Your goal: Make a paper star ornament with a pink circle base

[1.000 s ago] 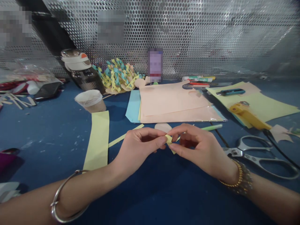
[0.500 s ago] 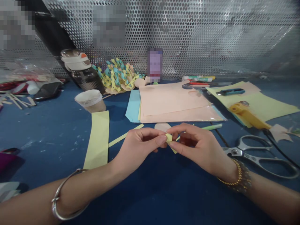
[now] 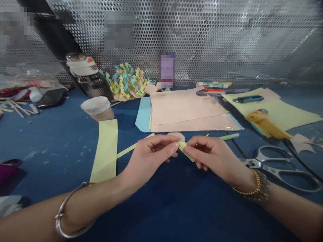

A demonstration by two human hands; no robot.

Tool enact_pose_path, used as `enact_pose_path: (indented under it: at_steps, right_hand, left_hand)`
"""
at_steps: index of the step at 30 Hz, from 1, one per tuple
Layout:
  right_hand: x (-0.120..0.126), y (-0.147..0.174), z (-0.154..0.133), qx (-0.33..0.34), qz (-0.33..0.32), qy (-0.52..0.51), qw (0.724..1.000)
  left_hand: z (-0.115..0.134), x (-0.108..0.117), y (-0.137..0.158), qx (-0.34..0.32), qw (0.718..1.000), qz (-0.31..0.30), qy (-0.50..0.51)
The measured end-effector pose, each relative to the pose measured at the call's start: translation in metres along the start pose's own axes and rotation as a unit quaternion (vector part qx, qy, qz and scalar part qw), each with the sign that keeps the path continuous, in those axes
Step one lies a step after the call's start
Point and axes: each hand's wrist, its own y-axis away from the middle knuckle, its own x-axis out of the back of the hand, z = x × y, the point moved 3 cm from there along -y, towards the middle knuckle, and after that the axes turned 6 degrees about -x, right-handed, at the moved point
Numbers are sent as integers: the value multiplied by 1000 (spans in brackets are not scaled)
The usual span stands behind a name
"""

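Between both hands is a small folded yellow paper strip (image 3: 183,148). My left hand (image 3: 153,153) pinches its left end between thumb and index finger. From the other side my right hand (image 3: 209,153) closes thumb and fingers on the same strip, and one end slants down below its thumb. Just behind the fingertips lies a pale round paper disc (image 3: 180,137), partly covered by them. A thin yellow strip (image 3: 131,148) rests on the table left of my hands, beside a wide yellow paper piece (image 3: 104,148). Scissors (image 3: 271,166) lie by my right wrist.
Pink paper sheets (image 3: 184,107) lie behind the hands. A paper cup (image 3: 98,108), a dark bottle (image 3: 89,79) and a bunch of curled paper strips (image 3: 128,82) stand back left. Right are a yellow glue gun (image 3: 268,125), a cutter (image 3: 248,98) and a green pen (image 3: 229,136).
My right hand has shifted its grip, with its fingers curled lower around the strip. The strip's loose end has swung slightly right. My left hand stays almost in place.
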Motion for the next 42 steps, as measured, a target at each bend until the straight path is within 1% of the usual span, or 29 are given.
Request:
enact_pose_path:
  at_steps: [4, 9, 14, 18, 23, 26, 32, 35, 38, 42]
  right_hand:
    - [-1, 1, -4, 3, 0, -2, 1000]
    - [-2, 1, -5, -5, -3, -16, 1000]
    - [-2, 0, -6, 3, -9, -23, 1000]
    - [-3, 1, -6, 4, -23, -17, 1000]
    - [-3, 2, -8, 7, -19, -4, 1000]
    - [-3, 2, -6, 8, -25, -14, 1000]
    - [-3, 1, 7, -37, -57, -79, 995]
    - [-4, 0, 9, -43, -73, -89, 992]
    - [-5, -1, 6, -38, -68, -74, 994]
    - [-4, -1, 2, -39, -47, -63, 996]
  left_hand:
    - [1, -2, 0, -4, 1000, 10, -8]
    - [2, -3, 0, -7, 1000, 6, -23]
    - [0, -2, 1, -21, 999, -6, -24]
    - [-1, 0, 1, -15, 1000, 6, -23]
    - [0, 0, 1, -7, 1000, 17, -12]
    - [0, 0, 1, -4, 1000, 19, -12]
    - [0, -2, 1, -9, 1000, 20, -3]
    - [0, -3, 1, -6, 1000, 23, 3]
    - [1, -2, 1, -8, 1000, 21, 3]
    - [-1, -1, 0, -8, 1000, 16, -2]
